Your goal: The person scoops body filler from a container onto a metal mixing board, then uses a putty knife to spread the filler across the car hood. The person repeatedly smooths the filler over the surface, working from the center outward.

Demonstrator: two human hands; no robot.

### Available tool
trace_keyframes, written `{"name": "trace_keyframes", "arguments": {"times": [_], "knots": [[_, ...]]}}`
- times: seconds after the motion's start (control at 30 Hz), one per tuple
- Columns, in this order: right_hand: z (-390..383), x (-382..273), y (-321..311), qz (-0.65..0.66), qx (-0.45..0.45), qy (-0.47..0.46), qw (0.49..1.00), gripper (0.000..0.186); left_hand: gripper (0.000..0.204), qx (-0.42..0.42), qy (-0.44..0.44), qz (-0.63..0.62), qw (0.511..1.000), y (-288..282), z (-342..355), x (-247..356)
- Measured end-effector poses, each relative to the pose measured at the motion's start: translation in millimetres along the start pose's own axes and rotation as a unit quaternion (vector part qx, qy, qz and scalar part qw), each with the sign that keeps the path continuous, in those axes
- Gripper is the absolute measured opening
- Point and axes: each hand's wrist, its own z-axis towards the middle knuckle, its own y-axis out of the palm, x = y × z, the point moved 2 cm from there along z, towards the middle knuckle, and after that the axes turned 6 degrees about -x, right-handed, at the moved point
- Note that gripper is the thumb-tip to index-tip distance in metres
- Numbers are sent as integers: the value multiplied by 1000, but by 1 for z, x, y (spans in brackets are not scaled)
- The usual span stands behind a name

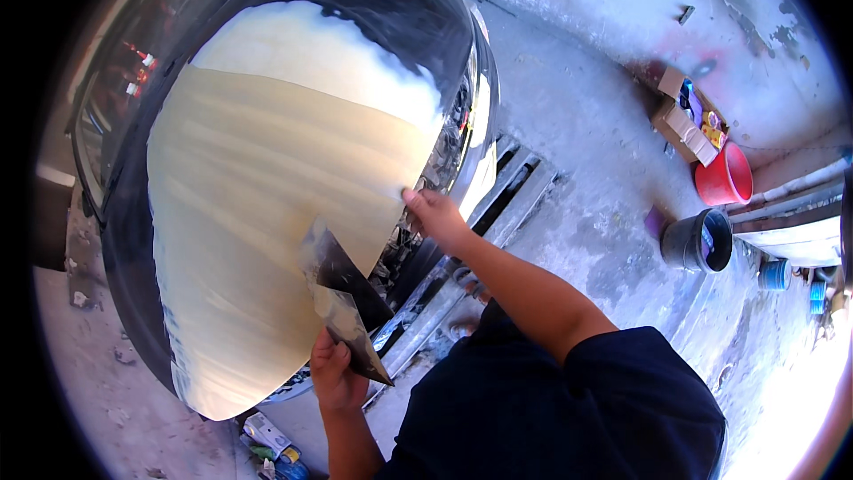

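Observation:
A car hood (275, 151) fills the left half of the view, coated in smooth beige body filler with a whitish band and dark paint farther up. My left hand (336, 372) is closed around two flat dark putty spreaders (351, 329), stacked at an angle and smeared with pale filler. They stand over the near part of the hood; whether they touch it I cannot tell. At the hood's front edge, my right hand (434, 216) is closed, its thumb on top against the beige coat and its other fingers partly hidden at the rim.
The windshield (133, 71) lies at the far left. Wooden slats (515, 196) sit on the concrete floor beside the car's front. A cardboard box (689, 120), a red bucket (724, 175) and a black bucket (697, 242) stand along the right wall. Assorted litter (271, 444) lies below the hood.

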Motion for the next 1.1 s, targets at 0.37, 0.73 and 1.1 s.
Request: {"name": "trace_keyframes", "arguments": {"times": [0.37,0.73,1.1], "knots": [[23,-47,-46,-208,-57,10,976,52,52,13,10,14,1000,5,2,3],[96,-79,-123,-67,-46,-5,997,43,55,36,10,7,999,5,0,6],[69,-19,-76,70,-16,-17,997,49,53,36,33,9,999,8,8,-5]]}}
